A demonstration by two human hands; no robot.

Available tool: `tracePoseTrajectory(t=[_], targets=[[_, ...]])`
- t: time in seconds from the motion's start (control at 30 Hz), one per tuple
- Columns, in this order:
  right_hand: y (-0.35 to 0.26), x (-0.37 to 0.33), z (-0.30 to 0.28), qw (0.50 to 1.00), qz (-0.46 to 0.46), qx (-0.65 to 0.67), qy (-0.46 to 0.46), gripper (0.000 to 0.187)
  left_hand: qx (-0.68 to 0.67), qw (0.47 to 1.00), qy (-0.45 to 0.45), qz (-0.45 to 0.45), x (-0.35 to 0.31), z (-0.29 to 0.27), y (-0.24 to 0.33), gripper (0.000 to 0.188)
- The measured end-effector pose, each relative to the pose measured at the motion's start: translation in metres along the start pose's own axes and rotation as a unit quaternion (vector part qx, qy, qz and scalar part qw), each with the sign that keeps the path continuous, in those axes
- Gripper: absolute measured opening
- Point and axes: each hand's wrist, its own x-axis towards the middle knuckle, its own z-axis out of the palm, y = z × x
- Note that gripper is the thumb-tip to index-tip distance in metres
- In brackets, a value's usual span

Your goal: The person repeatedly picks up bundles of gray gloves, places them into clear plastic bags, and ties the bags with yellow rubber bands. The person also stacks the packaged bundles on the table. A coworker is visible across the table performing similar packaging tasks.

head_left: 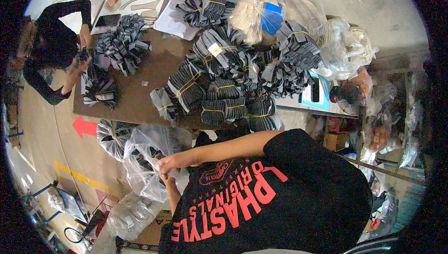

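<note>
My right hand (175,161) reaches to the left with its fingers closed on the mouth of a clear plastic bag (143,179). Just below it, my left hand (166,178) also grips the bag's edge; part of it is hidden by the right hand and the plastic. Dark grey strips show through the bag near its upper part. Another clear bag (111,143) of dark strips stands against it. Beyond, on the brown table (135,86), lie rubber-banded bundles of black and grey strips (185,85).
Across the table's left end a person (58,51) in black handles dark strips beside a loose pile (122,44). Stuffed bags (252,13) line the wall. A fan (349,96) stands at right. A filled plastic sack (133,214) sits on the floor below my hands.
</note>
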Motion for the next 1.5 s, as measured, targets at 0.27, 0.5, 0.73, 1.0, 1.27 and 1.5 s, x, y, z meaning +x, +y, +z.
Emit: tracePoseTrajectory(t=[0.27, 0.5, 0.73, 1.0, 1.27, 1.5], targets=[[-0.027, -0.019, 0.002, 1.000, -0.015, -0.012, -0.009, 0.042, -0.110, 0.983, 0.136, 0.058, -0.040, -0.011, 0.082, 0.078], [-0.037, -0.018, 0.000, 0.998, 0.046, -0.036, 0.007, 0.046, -0.333, 0.920, 0.202, 0.035, -0.071, -0.032, 0.103, 0.064], [-0.049, -0.018, 0.028, 0.984, 0.015, -0.093, -0.151, 0.041, -0.488, 0.851, 0.182, 0.068, -0.107, -0.056, 0.113, 0.063], [-0.084, -0.036, 0.059, 0.940, -0.023, -0.120, -0.317, 0.043, -0.513, 0.813, 0.156, 0.226, -0.127, -0.054, 0.139, 0.068], [-0.074, -0.060, 0.021, 0.971, 0.044, -0.064, -0.225, 0.060, -0.506, 0.793, 0.157, 0.302, -0.124, -0.054, 0.188, 0.064], [-0.072, -0.078, 0.008, 0.995, 0.046, -0.004, -0.083, 0.081, -0.567, 0.739, 0.150, 0.331, -0.121, -0.083, 0.199, 0.058]])
